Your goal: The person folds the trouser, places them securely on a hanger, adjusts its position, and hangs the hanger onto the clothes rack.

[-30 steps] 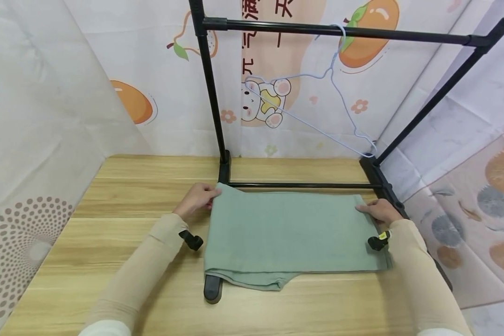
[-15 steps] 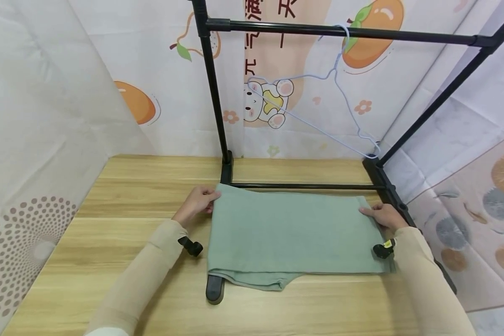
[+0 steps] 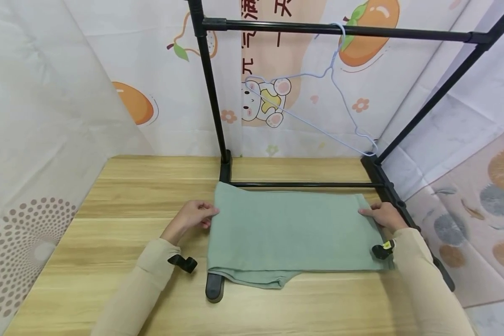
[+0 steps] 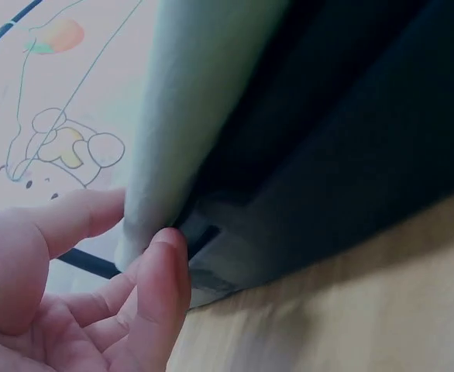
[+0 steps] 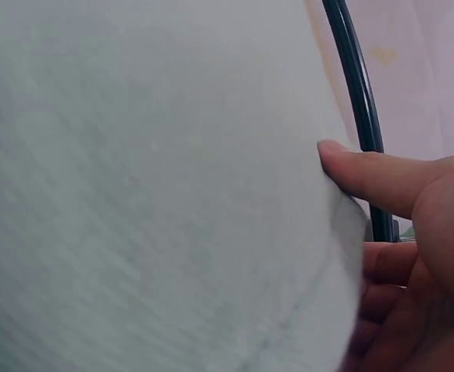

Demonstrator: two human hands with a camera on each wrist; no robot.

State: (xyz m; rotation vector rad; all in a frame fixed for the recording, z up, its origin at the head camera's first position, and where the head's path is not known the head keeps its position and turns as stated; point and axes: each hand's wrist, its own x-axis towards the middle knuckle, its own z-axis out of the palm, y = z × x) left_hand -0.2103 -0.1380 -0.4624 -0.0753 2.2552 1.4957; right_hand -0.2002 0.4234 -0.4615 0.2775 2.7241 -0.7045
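Observation:
Pale green trousers point(image 3: 294, 231) lie folded lengthwise across the table and over the base of a black rack. My left hand point(image 3: 190, 216) pinches their left edge between thumb and fingers. In the left wrist view the cloth edge point(image 4: 169, 116) stands between the thumb and a fingertip of that hand point(image 4: 80, 287). At the right end, my right hand point(image 3: 384, 215) grips the other edge, thumb on top. The right wrist view has the thumb of this hand point(image 5: 413, 232) over the cloth point(image 5: 157, 186), with the other fingers behind and partly hidden by it.
The black rack point(image 3: 302, 28) rises behind the trousers, with a low crossbar point(image 3: 306, 185) just beyond them. From its top bar hangs a light blue wire hanger point(image 3: 333, 74). A rack foot point(image 3: 214, 287) sticks out at the front left. Printed curtains enclose the wooden table point(image 3: 130, 196).
My left hand has slid a little toward me along the left edge of the trousers, still pinching it. The trousers and my right hand stay nearly where they were.

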